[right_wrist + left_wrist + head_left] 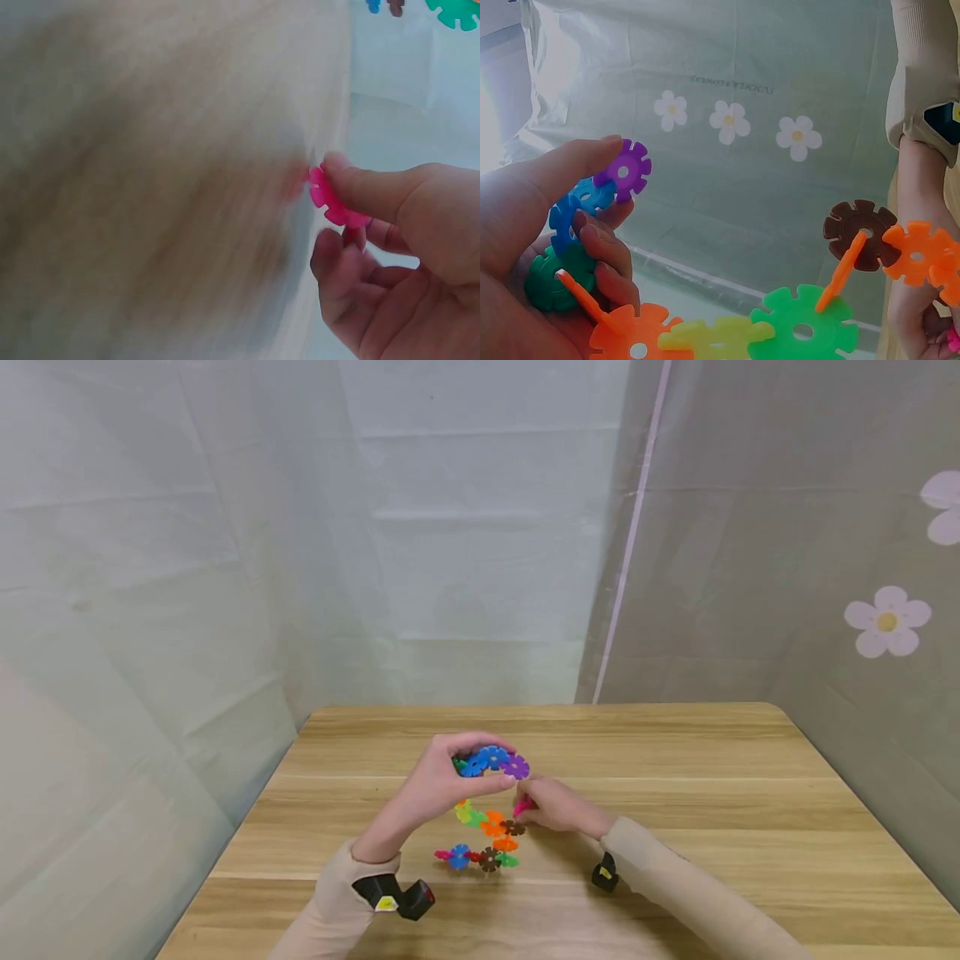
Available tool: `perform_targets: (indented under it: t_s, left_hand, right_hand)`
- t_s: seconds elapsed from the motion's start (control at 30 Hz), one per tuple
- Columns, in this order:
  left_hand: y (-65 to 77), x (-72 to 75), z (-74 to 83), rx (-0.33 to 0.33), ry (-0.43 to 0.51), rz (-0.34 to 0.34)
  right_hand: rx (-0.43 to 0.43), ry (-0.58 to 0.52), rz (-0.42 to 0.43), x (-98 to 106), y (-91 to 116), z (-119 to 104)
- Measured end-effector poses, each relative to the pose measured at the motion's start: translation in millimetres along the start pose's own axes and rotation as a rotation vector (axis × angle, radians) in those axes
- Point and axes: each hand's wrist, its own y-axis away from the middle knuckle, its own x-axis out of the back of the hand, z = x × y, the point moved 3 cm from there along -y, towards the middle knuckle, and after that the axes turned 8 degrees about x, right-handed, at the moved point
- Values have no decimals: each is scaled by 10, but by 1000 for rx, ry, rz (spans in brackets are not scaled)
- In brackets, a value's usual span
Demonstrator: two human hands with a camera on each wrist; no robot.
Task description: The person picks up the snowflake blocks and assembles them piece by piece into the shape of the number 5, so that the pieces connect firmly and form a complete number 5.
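My left hand [444, 783] grips the upper end of a chain of notched plastic snowflake discs. Thumb and fingers close around the purple disc [635, 163], two blue discs and a dark green disc [553, 289]. From there the chain curves down through orange, yellow, bright green [832, 330] and brown [841, 225] discs. Its lower part, with a blue disc [460, 857] and a dark brown one [490, 860], hangs low over the table. Just right of the chain, my right hand [561, 807] pinches a single pink snowflake disc [327, 196] between thumb and fingers.
The wood-grain table [697, 777] extends around both hands. Pale curtains [480, 568] hang behind and beside it, printed with white flowers [887, 622]. Both wrists carry a black camera [604, 872].
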Motion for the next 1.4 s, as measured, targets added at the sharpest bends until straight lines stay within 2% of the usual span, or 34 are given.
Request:
perform_targets:
  t_s: [0.3,0.67,1.0,1.4]
  left_hand:
    - [0,6,4,12,-16,-5]
    - [-4,18,-17,21,21,-16]
    - [-19,19,-21,11,23,-32]
    - [-45,3,-46,15,40,-42]
  right_hand:
    - [20,-153,23,37,37,-1]
    - [32,-238,151,159,139,-70]
    - [25,-276,264,258,212,-83]
    - [93,-266,346,368,296,-140]
